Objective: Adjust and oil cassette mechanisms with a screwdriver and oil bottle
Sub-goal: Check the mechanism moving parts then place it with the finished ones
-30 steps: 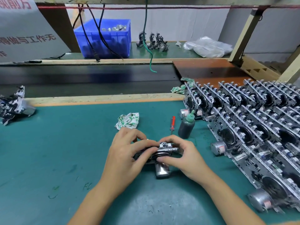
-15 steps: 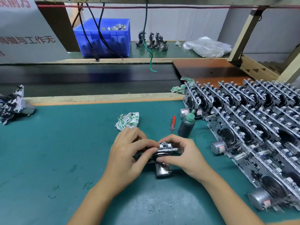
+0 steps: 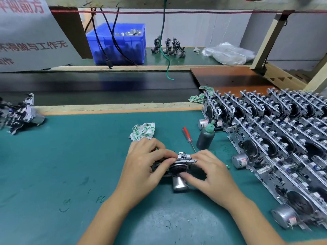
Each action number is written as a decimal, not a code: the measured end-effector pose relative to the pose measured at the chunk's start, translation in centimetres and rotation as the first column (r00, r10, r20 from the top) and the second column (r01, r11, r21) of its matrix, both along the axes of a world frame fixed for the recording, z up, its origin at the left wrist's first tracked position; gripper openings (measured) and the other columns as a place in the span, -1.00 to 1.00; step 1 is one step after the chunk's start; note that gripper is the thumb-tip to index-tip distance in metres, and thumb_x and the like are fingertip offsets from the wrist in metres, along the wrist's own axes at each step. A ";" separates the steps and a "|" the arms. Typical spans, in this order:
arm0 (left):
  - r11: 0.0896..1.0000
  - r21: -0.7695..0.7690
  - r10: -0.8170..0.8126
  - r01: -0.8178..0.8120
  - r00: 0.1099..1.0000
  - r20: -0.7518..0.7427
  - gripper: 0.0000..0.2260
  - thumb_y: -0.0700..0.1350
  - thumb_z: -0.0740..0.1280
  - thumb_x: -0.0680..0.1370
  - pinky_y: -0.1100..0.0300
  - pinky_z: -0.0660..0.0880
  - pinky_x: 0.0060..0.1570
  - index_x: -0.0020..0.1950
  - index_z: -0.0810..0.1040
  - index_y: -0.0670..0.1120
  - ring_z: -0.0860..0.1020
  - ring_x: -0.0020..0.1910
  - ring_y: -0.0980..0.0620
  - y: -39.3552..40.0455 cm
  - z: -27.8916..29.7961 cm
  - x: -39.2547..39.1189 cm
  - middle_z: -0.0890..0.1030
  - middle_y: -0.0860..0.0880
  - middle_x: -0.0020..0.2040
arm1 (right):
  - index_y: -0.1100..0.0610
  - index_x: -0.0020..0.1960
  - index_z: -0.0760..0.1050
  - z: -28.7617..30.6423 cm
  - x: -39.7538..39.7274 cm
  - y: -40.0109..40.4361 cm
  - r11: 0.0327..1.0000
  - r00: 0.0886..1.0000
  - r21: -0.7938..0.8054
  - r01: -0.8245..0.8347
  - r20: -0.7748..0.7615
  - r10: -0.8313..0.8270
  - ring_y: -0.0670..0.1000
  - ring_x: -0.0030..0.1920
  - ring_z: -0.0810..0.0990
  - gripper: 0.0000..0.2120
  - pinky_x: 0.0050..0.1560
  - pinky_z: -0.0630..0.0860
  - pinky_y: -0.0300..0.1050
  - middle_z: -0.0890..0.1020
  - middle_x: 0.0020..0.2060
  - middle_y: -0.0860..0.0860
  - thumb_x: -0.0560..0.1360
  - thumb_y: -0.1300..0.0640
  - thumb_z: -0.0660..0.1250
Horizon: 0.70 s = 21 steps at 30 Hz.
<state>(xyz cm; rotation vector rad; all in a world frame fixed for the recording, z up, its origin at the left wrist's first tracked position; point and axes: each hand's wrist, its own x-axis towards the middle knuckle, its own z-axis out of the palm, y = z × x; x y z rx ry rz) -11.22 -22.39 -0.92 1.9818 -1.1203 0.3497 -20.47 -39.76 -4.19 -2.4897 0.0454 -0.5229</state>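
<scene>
Both hands, left hand (image 3: 141,165) and right hand (image 3: 210,172), pinch the cassette mechanism (image 3: 178,165): rigid metal, delicate parts, best held by frame edges; screwdriver (image 3: 189,138) lies at 1 o'clock.

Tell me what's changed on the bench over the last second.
Almost nothing. Both hands, left hand and right hand, still grip the cassette mechanism on the mat. The screwdriver and oil bottle lie untouched where they were.

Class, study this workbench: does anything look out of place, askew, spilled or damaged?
Nothing looks spilled or broken. The oil bottle stands upright and capped, the screwdriver lies beside it, and both hands hold one cassette mechanism. The only stray is a mechanism lying tilted alone at the mat's far left.
</scene>
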 end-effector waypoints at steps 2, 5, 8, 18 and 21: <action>1.000 0.001 -0.001 0.001 1.000 -0.009 -0.81 0.02 0.27 0.52 0.27 0.22 -0.07 -0.11 0.67 0.04 0.39 -0.18 0.16 0.0 0.1 0.0 0.45 0.16 -0.23 | 0.08 -0.08 0.65 0.1 0.1 0.0 0.998 1.000 -0.068 -0.006 -0.003 0.006 -0.09 -0.09 0.52 -0.61 -0.03 0.46 -0.13 0.62 -0.16 -0.14 0.41 -0.21 0.27; 1.000 0.004 -0.007 0.007 1.000 -0.028 -0.81 0.02 0.26 0.51 0.27 0.23 -0.07 -0.11 0.67 0.04 0.38 -0.17 0.18 0.1 0.1 -0.1 0.47 0.15 -0.23 | 0.02 -0.04 0.66 0.2 -0.3 -0.5 0.999 1.000 -0.040 0.020 -0.011 -0.020 -0.11 -0.08 0.52 -0.63 0.00 0.43 -0.15 0.62 -0.16 -0.15 0.42 -0.21 0.26; 1.000 0.014 -0.010 0.011 0.999 -0.043 -0.81 0.02 0.26 0.51 0.26 0.24 -0.07 -0.11 0.67 0.04 0.38 -0.17 0.18 0.1 0.3 -0.1 0.48 0.14 -0.23 | 0.00 -0.02 0.66 0.2 -0.4 -0.6 0.997 0.999 -0.051 0.050 -0.011 -0.051 -0.07 -0.06 0.56 -0.62 0.03 0.42 -0.17 0.63 -0.14 -0.14 0.42 -0.23 0.24; 1.000 -0.005 -0.018 0.018 0.991 -0.135 -0.81 0.06 0.29 0.50 0.25 0.31 -0.08 -0.10 0.68 0.05 0.38 -0.15 0.22 0.0 0.7 0.0 0.49 0.11 -0.23 | 0.00 -0.02 0.63 0.7 -0.8 0.0 0.996 0.998 0.089 0.016 -0.057 -0.011 -0.11 -0.08 0.57 -0.68 0.02 0.49 -0.10 0.65 -0.15 -0.12 0.41 -0.20 0.31; 0.998 0.037 -0.038 0.044 0.988 -0.152 -0.89 0.05 0.36 0.47 0.25 0.32 -0.05 -0.03 0.65 0.15 0.39 -0.12 0.27 0.4 1.1 0.2 0.49 0.16 -0.21 | -0.11 0.10 0.55 2.0 -0.7 0.2 0.960 0.997 0.281 -0.003 0.072 -0.018 -0.15 0.07 0.55 -0.70 0.12 0.44 -0.25 0.60 0.01 -0.21 0.42 -0.17 0.30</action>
